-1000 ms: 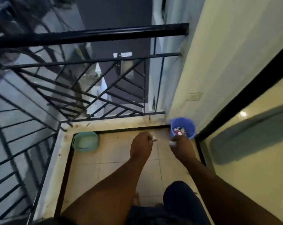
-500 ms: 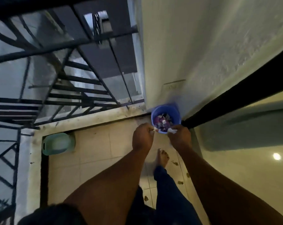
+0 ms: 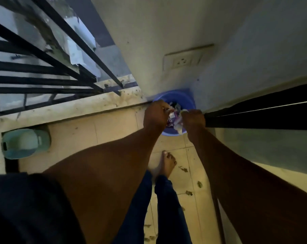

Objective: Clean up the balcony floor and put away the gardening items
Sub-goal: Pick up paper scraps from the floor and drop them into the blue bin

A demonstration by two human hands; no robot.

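Both hands (image 3: pixel 156 114) now over bucket (image 3: pixel 175 100), clutching scraps (image 3: pixel 178 123).

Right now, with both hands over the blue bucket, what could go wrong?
1. The pale scrap in the right hand hangs by the blue bucket's near rim, so it could drop onto the tiles.
2. The left hand pinches small bits that could scatter.
3. Debris lies beside the bare foot; a step could spread it.
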